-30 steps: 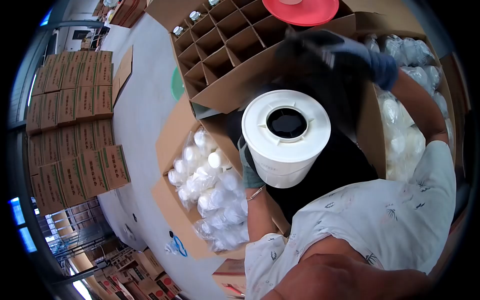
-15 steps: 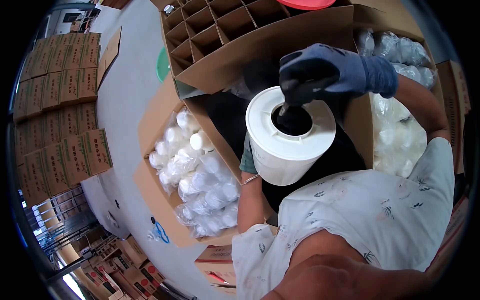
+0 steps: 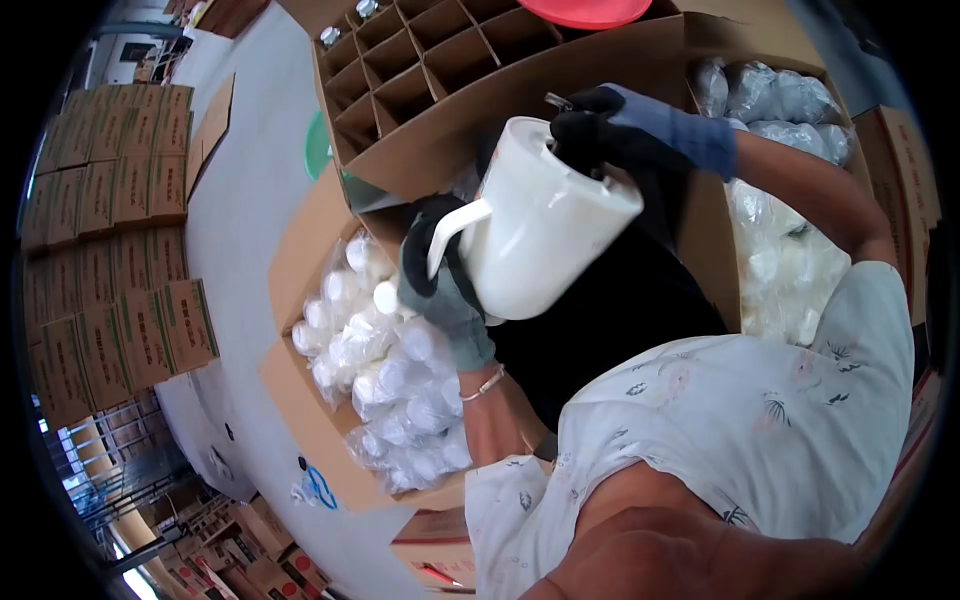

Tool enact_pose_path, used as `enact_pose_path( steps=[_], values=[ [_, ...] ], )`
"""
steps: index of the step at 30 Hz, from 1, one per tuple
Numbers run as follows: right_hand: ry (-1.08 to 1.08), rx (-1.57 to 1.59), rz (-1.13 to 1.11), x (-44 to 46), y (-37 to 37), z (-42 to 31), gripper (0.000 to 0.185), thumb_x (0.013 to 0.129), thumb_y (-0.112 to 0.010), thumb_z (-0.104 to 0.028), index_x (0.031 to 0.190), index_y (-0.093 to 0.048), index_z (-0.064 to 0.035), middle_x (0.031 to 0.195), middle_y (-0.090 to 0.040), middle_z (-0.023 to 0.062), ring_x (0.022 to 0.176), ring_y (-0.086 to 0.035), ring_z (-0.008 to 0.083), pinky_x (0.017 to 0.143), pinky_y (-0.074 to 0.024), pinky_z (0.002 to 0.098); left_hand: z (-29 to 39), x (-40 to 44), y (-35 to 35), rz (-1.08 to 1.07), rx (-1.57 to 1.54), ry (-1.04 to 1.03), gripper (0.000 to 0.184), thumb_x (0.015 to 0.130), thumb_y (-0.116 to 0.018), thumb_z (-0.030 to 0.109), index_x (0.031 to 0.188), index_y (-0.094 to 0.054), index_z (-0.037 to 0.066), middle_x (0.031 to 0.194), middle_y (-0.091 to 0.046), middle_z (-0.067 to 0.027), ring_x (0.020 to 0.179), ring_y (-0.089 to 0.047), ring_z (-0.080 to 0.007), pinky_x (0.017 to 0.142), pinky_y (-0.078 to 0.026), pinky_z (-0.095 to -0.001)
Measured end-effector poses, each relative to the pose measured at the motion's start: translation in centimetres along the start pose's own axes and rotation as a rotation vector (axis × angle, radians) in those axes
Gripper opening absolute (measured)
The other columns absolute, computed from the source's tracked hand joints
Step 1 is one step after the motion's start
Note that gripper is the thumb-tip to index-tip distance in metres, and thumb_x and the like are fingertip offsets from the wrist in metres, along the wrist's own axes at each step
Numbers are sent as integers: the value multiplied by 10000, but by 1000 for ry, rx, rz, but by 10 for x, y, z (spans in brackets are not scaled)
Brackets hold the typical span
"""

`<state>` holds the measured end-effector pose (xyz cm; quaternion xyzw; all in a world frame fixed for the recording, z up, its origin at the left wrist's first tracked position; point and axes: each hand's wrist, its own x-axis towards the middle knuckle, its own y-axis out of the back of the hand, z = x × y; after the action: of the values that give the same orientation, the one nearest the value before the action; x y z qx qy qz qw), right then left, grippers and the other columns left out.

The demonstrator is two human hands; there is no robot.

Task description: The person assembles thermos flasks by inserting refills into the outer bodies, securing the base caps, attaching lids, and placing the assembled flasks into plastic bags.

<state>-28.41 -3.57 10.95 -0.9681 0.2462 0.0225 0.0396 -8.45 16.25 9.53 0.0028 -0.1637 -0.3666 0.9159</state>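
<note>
A white plastic jug [image 3: 545, 220] is tilted over my lap, its rim towards the upper right. My left hand [image 3: 445, 285], in a grey-green and black glove, is wrapped round its white handle on the left side. At the jug's rim is my right hand [image 3: 620, 130], in a blue-grey glove with black fingers. Its fingers are closed at the opening, and a small dark metallic piece shows by the fingertips. What those fingers hold is too small to name. The jug's inside is mostly hidden.
Ahead is a divided carton [image 3: 500, 105] with a red lid or basin [image 3: 590, 8] on it. Open boxes of plastic-wrapped white bottles stand left [image 3: 400, 400] and right [image 3: 780, 260]. Stacked cartons [image 3: 115, 250] line the far left. A green basin [image 3: 317, 145] lies beyond.
The jug has tipped over from nearly upright, and its handle has come into view. My left hand has moved up and left with it; my right fingers have shifted to the rim.
</note>
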Motion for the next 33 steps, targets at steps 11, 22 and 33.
enact_pose_path(
  steps=[11, 22, 33],
  values=[
    [0, -289, 410, 68, 85, -8, 279, 930, -596, -303, 1051, -647, -57, 835, -687, 102, 767, -666, 192, 676, -528, 338, -21, 31, 53, 96, 378, -23, 410, 953, -607, 149, 1288, -530, -73, 1263, -601, -164, 1112, -586, -235, 957, -470, -351],
    [-293, -1484, 742, 142, 214, 14, 761, 771, -587, -683, 1270, -571, -109, 1266, -530, 267, 1083, -579, 427, 896, -471, 535, -55, 8, 140, -187, 50, 568, 427, 847, -672, 104, 1243, -560, -10, 1171, -634, -200, 994, -640, -273, 831, -511, -396],
    [365, -1275, 714, 168, 191, -20, 769, 720, -769, -425, 1351, -450, -122, 1271, -483, 202, 1078, -541, 431, 908, -471, 516, -43, -15, 77, -232, 49, 288, 308, 801, -719, 71, 1090, -638, 2, 1119, -640, -175, 1003, -633, -258, 819, -529, -388]
  ],
)
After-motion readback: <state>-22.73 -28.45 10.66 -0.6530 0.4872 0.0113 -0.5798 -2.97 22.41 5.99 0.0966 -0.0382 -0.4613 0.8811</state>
